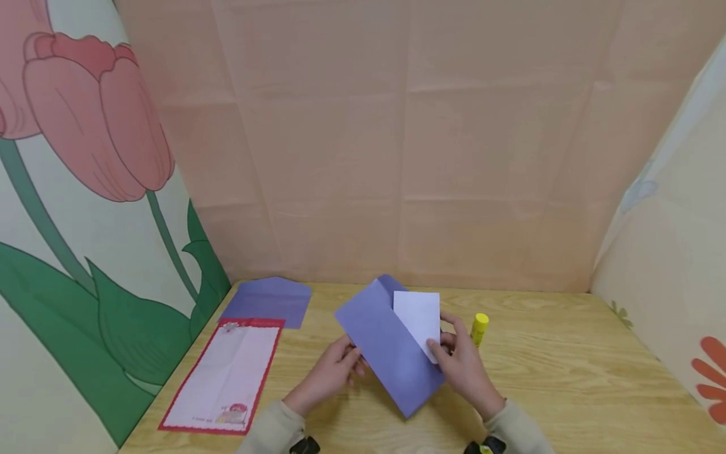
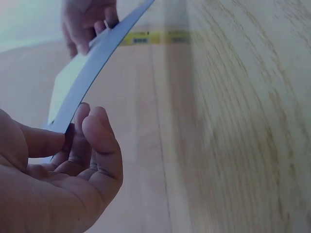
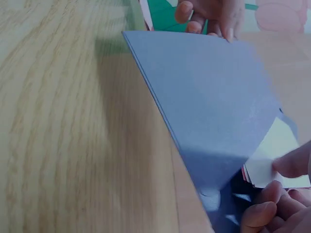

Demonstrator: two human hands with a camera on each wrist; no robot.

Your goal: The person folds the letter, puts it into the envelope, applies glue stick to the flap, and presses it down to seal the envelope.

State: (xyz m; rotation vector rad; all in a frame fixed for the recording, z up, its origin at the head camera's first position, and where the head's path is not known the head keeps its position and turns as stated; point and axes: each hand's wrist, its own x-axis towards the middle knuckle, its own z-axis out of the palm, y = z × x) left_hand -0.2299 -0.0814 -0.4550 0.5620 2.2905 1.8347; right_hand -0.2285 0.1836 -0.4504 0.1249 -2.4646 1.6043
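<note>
A purple envelope is held tilted above the table. My left hand pinches its left edge between thumb and fingers, as the left wrist view also shows. Thumb and fingers of my right hand pinch a folded white paper, which lies partly behind the envelope's front panel at the mouth. Several layers and a thin red edge show along the paper in the right wrist view. The part of the paper behind the envelope's panel is hidden.
A white sheet with a red border lies on the wooden table at left. Behind it lies another purple envelope. A yellow glue stick stands just beyond my right hand. Pinkish sheeting closes off the back.
</note>
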